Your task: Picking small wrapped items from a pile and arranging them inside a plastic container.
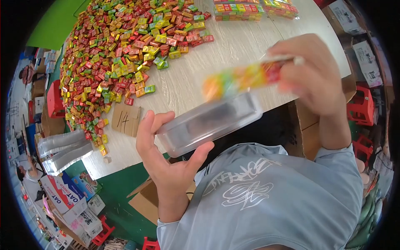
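Note:
My left hand (168, 158) grips one end of a long clear plastic tray (212, 123), thumb on the near side and fingers at the far side. The tray looks tilted, and nothing shows in it. Just above its far edge, my right hand (314, 75) pinches the right end of a blurred row of small colourful wrapped packs (241, 78) in orange, green, yellow and red. Whether film or a tray encloses this row, I cannot tell. A big heap of similar small packs (125, 54) covers the table's left and far part.
Stacked clear trays (64, 150) lie at the pale table's (233, 46) left edge. Beside the heap lies a piece of cardboard (126, 119) with handwriting. Filled clear packages (238, 11) stand at the far side. An open carton (143, 202) and red stools (360, 106) are around the table.

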### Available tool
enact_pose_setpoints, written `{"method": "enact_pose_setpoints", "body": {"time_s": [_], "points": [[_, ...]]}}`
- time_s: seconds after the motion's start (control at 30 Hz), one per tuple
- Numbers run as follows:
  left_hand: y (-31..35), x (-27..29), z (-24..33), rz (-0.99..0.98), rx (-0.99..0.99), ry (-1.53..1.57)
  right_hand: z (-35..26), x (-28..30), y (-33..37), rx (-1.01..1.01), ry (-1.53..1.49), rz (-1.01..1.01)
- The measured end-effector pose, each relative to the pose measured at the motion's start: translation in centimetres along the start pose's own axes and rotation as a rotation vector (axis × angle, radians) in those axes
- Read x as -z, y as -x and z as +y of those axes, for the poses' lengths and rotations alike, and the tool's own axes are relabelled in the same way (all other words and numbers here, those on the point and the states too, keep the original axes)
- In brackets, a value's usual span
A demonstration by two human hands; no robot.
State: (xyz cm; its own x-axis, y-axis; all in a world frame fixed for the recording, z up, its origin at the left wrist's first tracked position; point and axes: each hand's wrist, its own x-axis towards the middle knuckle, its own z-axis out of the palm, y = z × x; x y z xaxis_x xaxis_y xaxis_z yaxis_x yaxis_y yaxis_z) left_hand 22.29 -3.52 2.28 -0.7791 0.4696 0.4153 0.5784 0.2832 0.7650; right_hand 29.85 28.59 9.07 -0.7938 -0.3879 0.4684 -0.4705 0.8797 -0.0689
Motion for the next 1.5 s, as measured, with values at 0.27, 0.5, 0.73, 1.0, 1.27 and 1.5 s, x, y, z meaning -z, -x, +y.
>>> {"method": "enact_pose_setpoints", "body": {"time_s": [0.27,0.5,0.73,1.0,1.27,1.5], "points": [[-0.5,-0.1,-1.4,0.126,0.058,0.011,16.4,-2.0,16.3,-0.543,0.209,-0.022],[-5.0,0.3,-5.4,0.051,0.082,0.152,18.7,-5.4,15.1,-0.422,0.490,-0.092],[-9.7,-1.6,-7.2,-0.276,-0.054,-0.266,17.7,-6.5,14.8,-0.552,0.465,-0.074],[-12.0,-5.4,-9.0,-0.374,-0.378,-0.741,15.0,-5.1,11.1,-0.490,0.429,0.029],[-11.6,-5.2,-9.5,-0.367,-0.350,-0.702,6.3,-11.4,-0.6,-0.144,0.107,-0.055],[-10.8,-3.3,-8.3,-0.525,-0.340,-0.542,5.6,-15.1,-3.4,-0.076,0.174,-0.078]]}}
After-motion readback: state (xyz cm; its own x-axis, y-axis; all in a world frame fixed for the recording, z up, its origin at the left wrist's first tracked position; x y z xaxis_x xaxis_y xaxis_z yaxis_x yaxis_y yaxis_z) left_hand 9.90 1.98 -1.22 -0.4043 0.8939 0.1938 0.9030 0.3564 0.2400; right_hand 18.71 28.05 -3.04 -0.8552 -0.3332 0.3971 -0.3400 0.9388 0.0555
